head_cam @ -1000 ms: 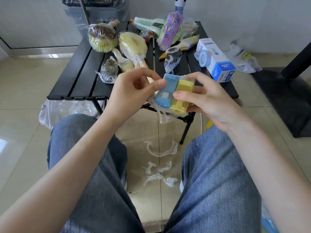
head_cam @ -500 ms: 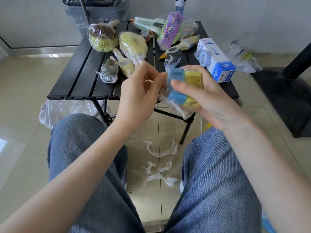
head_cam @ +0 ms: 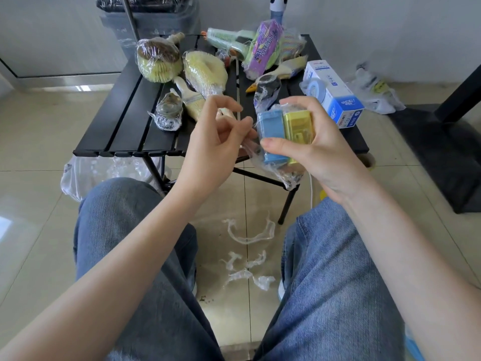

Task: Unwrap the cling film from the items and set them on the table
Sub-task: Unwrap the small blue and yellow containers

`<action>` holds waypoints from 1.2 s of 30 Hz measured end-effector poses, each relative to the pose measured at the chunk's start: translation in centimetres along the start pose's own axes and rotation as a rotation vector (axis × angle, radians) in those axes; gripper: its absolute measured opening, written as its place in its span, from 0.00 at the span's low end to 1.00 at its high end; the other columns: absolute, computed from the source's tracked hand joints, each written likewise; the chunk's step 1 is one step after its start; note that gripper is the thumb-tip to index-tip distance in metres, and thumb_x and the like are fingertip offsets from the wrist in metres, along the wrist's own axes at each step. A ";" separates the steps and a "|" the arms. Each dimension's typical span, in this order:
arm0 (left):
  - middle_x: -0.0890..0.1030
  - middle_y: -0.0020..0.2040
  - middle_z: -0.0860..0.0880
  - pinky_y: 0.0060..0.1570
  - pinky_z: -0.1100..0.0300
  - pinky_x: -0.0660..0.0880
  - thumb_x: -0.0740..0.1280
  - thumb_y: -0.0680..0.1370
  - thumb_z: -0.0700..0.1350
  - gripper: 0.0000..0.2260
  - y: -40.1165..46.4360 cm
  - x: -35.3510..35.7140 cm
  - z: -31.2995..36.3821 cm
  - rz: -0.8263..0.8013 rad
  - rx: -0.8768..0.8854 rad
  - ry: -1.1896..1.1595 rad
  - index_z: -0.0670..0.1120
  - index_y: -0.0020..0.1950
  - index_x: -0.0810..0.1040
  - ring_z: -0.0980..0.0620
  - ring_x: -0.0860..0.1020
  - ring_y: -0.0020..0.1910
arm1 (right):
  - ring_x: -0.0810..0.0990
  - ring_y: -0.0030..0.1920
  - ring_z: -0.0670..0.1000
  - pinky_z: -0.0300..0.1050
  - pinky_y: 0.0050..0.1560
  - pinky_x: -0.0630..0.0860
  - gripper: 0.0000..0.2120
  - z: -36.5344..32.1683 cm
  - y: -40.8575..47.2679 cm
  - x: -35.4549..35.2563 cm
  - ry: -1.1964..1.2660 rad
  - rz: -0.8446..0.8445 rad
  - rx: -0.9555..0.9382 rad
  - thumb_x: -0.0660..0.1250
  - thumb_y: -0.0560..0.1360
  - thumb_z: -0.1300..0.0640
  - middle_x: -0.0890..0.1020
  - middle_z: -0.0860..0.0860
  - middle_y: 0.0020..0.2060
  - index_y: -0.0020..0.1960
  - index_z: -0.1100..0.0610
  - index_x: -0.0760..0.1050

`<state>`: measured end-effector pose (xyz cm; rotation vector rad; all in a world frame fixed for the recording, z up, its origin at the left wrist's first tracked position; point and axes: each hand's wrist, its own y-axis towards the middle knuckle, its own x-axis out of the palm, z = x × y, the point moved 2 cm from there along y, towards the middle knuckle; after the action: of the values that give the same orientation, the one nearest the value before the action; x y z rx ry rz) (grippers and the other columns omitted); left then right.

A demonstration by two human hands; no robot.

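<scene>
Beyond and to the left of the left hand's fingers, a small wrapped metal piece (head_cam: 168, 113) lies on the black slatted bench (head_cam: 125, 121), with a wrapped round brush (head_cam: 158, 59) farther back and a wrapped yellow brush (head_cam: 204, 70) just above the raised fingertips. The left hand (head_cam: 213, 149) is held over the near edge of the bench, its thumb and forefinger pinched together on a loose strand of cling film (head_cam: 251, 147) right beside the blocks; the other fingers (head_cam: 229, 102) curl loosely above and hold nothing.

Directly right of that pinch, a blue block (head_cam: 270, 126) and a yellow block (head_cam: 298, 125) sit side by side, touching, still partly covered in film that hangs in a crumpled bag below them. The right hand (head_cam: 328, 149) grips the pair, thumb pressed across the front and fingers wrapped over the top and behind.

Behind these fingers lie a wrapped dark object (head_cam: 268, 92) and a wrapped purple packet (head_cam: 265, 45); to their right a blue and white box (head_cam: 335, 95) rests on the bench. Below both hands, between the knees, twisted scraps of film (head_cam: 250, 235) lie on the tiled floor (head_cam: 39, 204).
</scene>
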<state>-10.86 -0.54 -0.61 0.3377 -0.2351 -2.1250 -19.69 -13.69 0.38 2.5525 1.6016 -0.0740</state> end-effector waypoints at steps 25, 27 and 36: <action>0.82 0.43 0.51 0.40 0.57 0.82 0.64 0.78 0.38 0.06 0.3 -0.2 0.1 -0.078 -0.245 0.112 0.47 0.49 0.80 0.56 0.81 0.43 | 0.82 0.44 0.46 0.42 0.37 0.79 0.23 0.7 -0.6 -1.1 0.081 -0.056 0.089 0.75 0.68 0.64 0.80 0.51 0.49 0.57 0.47 0.71; 0.82 0.50 0.50 0.41 0.54 0.82 0.64 0.77 0.35 0.10 -0.1 -0.1 0.5 -0.126 -0.137 0.165 0.47 0.53 0.77 0.51 0.82 0.48 | 0.82 0.45 0.46 0.43 0.38 0.80 0.23 0.9 -0.6 -1.0 0.056 -0.054 0.087 0.75 0.68 0.64 0.81 0.51 0.49 0.56 0.46 0.71; 0.78 0.45 0.53 0.46 0.47 0.81 0.74 0.69 0.52 0.17 0.1 -0.9 1.3 -0.217 -0.092 0.125 0.50 0.54 0.76 0.52 0.80 0.41 | 0.80 0.44 0.41 0.37 0.38 0.78 0.23 1.1 -0.9 -0.8 0.048 -0.103 0.080 0.75 0.68 0.64 0.79 0.46 0.46 0.55 0.46 0.71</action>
<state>-10.70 0.22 0.78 0.4570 -0.0288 -2.3092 -20.83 -14.10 -0.69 2.5474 1.7832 -0.0889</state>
